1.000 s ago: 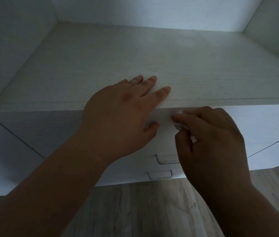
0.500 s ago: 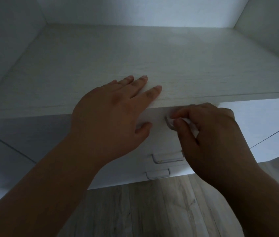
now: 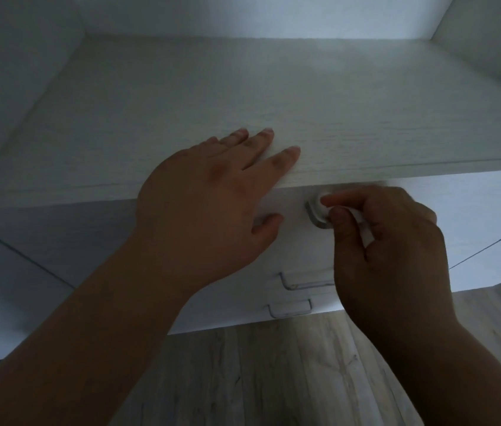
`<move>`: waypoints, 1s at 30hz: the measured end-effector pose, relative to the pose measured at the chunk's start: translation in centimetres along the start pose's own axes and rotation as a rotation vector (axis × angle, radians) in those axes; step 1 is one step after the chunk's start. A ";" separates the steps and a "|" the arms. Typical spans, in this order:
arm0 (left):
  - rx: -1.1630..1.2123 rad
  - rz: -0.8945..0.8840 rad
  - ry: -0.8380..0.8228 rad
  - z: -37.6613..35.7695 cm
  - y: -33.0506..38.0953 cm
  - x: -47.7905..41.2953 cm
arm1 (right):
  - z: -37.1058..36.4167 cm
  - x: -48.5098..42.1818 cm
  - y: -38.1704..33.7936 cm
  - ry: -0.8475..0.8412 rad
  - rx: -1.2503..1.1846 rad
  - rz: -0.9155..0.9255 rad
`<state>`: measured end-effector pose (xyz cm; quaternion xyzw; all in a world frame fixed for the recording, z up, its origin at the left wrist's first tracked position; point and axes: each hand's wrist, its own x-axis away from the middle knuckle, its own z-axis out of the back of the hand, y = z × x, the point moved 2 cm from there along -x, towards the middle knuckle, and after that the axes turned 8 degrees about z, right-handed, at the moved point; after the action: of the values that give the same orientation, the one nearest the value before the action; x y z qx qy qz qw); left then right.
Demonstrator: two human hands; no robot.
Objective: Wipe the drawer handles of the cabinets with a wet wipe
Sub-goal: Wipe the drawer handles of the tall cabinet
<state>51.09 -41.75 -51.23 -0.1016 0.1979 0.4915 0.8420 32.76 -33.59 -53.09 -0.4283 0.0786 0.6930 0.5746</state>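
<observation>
Head camera, looking down in dim light at a pale, wood-grained cabinet [image 3: 274, 103] set in an alcove with plain white walls [image 3: 12, 72] on three sides. A white wet wipe [image 3: 325, 207], bunched small, is pinched between the thumb and forefinger of the right hand [image 3: 390, 241]; more of it shows as a white strip between the curled fingers. The wipe is pressed against the left end of the top drawer handle [image 3: 313, 216], a grey metal bar with a rounded corner, just under the front edge of the cabinet top. The rest of that handle is hidden behind the hand. The left hand [image 3: 206, 204] lies flat with straight fingers on the front edge of the cabinet top, thumb hanging down over the drawer front, holding nothing. Two more thin metal handles, the middle handle [image 3: 304, 284] and the bottom handle [image 3: 289, 310], sit lower on the drawer fronts. Below is a grey wood-plank floor [image 3: 274, 379].
</observation>
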 end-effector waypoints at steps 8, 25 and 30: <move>-0.022 0.003 0.014 0.0 0.0 0.1 | -0.3 0.2 0.1 0.017 -0.045 -0.022; -0.024 0.008 0.019 -0.3 0.0 0.1 | 1.1 -1.2 0.2 -0.036 -0.229 -0.161; -0.042 0.010 0.023 -0.2 0.0 0.1 | 0.6 -0.7 0.1 -0.045 -0.123 -0.081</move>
<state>51.07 -41.71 -51.43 -0.1240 0.1976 0.4987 0.8348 32.37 -33.82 -52.27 -0.4500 0.0057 0.6820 0.5765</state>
